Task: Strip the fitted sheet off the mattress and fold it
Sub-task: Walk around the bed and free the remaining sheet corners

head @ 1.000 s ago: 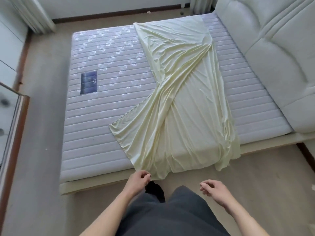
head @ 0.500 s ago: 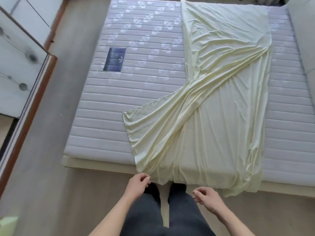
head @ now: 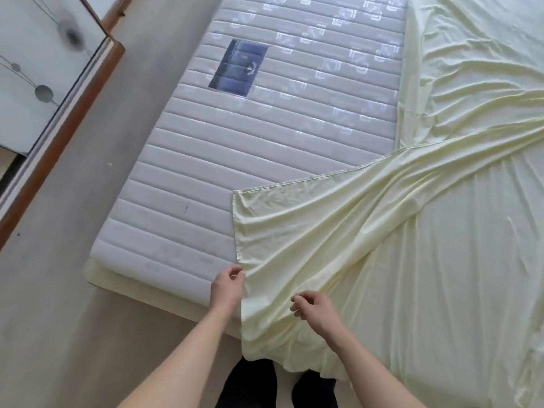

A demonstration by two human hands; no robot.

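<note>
The pale yellow fitted sheet [head: 397,260] is already off the corners and lies loose across the right part of the mattress [head: 265,136], one flap turned diagonally over the rest, its near end hanging over the foot edge towards the floor [head: 59,319]. The stripping looks done; the step in hand appears to be the folding, with the person at the foot of the bed gathering the near left edge. The left hand [head: 228,285] sits right at the hemmed edge of the flap, fingers curled and seemingly pinching the cloth, though the contact itself is small and not fully clear. The right hand [head: 313,307] hovers over or rests on the sheet just beside it, fingers loosely curled; whether it holds any fabric I cannot tell. A blue label [head: 239,67] shows on the bare quilted half, and a mirrored cabinet [head: 44,83] stands to the left. The next move likely calls for a firm hold with both hands along that near hem, spaced apart, then lifting and carrying it over so the edges meet without the twisted diagonal ridge bunching underneath.
</note>
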